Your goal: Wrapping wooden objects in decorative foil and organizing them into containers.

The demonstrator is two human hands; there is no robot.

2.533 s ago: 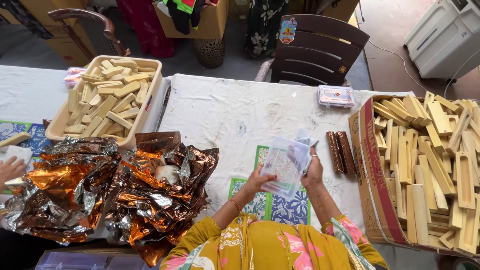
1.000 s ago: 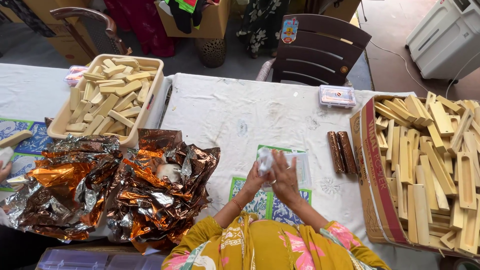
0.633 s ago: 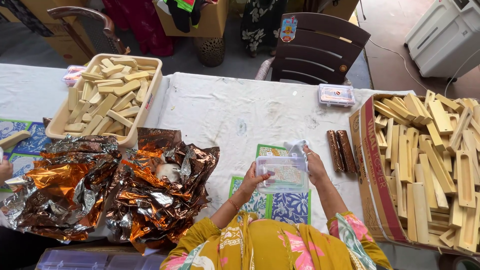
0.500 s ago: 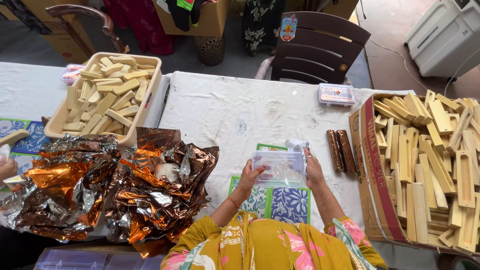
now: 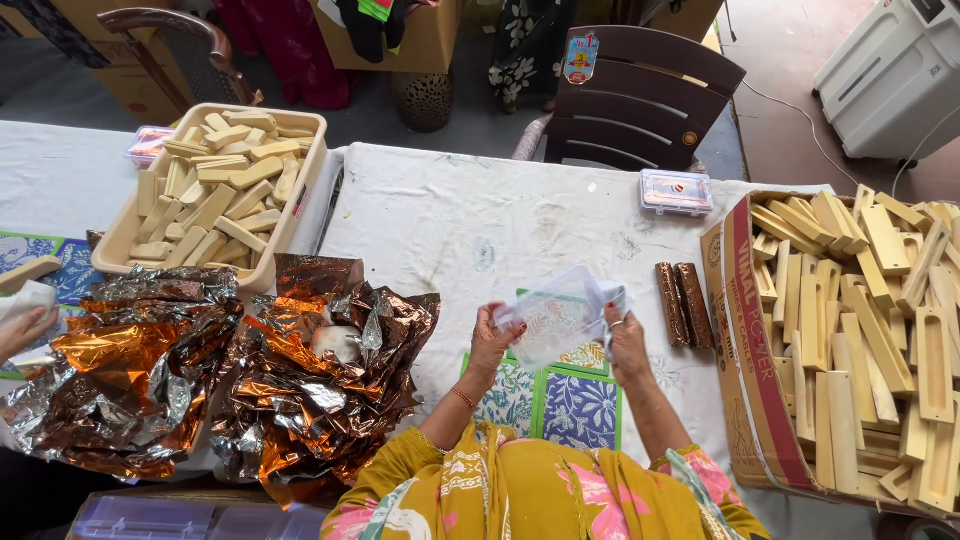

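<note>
Both hands up over the white tablecloth (image 5: 520,215), a clear plastic pouch (image 5: 560,318) stretched between them. Left hand (image 5: 492,338) has its fingers curled shut on the pouch's left edge; right hand (image 5: 626,340) pinches the right edge, fingers closed on the film, a ring on one finger. Pouch is off the table, tilted, above a stack of green and blue floral printed cards (image 5: 560,398) lying flat just in front of the person. Two brown foil-wrapped sticks (image 5: 684,304) lie side by side just right of the pouch, near the right hand, not touching it. Further right, an open cardboard box (image 5: 745,330) packed with pale wooden holders (image 5: 860,330), jumbled. A small clear plastic case (image 5: 677,190) sits at the table's far edge, beyond the sticks. Left of the hands, crumpled heaps of copper and silver foil wrappers (image 5: 300,390), a pale rounded lump in the near heap. Beyond them a cream plastic tray (image 5: 300,180) piled with more wooden pieces. At the far left edge another person's hand (image 5: 22,325) holds something white. A dark brown chair (image 5: 640,95) stands behind the table.
</note>
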